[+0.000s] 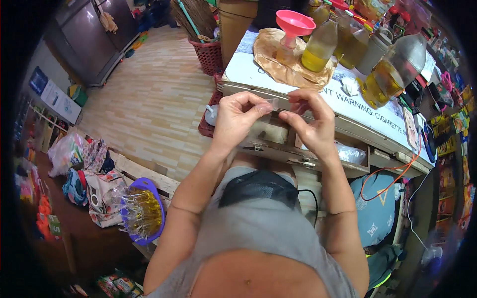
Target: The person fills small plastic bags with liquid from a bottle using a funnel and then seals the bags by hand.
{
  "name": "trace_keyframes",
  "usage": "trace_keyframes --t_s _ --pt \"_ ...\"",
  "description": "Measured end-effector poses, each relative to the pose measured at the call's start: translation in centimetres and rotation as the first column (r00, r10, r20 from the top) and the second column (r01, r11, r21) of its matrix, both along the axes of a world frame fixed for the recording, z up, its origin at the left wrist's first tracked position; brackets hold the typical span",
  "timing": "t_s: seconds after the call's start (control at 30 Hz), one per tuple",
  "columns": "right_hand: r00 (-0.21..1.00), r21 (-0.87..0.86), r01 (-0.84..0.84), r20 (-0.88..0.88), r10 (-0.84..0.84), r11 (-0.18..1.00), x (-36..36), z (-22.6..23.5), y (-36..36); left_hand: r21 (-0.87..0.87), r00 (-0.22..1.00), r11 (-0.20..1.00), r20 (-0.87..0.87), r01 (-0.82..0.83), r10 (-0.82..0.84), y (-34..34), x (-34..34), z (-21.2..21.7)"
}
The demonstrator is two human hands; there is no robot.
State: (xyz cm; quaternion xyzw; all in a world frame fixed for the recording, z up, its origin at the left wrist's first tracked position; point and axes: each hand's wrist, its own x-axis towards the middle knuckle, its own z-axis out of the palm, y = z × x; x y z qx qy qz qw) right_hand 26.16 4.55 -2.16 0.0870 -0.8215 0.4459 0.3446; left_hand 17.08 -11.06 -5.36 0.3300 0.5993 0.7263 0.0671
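My left hand (237, 119) pinches a small, thin piece of clear plastic (273, 104) between thumb and fingertips, in front of the table edge. It looks like the top of a small plastic bag, though its lower part is hard to make out against the drawer. Facing it, my right hand (315, 124) is raised with curled fingers and a gap between thumb and forefinger; nothing shows in it. Beyond the hands, a pink funnel (295, 23) stands in a small container on brown paper (268, 47), beside a bottle of yellow oil (318, 49).
A large tilted-looking jug of oil (392, 74) stands at the table's right, with a phone (410, 128) on an orange cable. Below the tabletop, an open drawer (350, 153) holds clear plastic. At left, a purple basin (160, 218) contains several knotted oil packets (144, 208).
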Motion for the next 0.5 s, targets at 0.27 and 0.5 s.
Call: trace_keyframes --t_s 0.27,0.5 --pt "0.98 0.462 0.037 -0.189 0.058 0.886 -0.3 1.3 -0.2 0.001 0.995 0.999 0.09 0.032 -0.032 0.6 0.7 -0.1" --pt "0.995 0.382 -0.092 0.011 0.095 0.919 -1.2 1.2 0.5 -0.167 0.997 0.983 -0.008 0.072 -0.074 0.1 0.3 0.2"
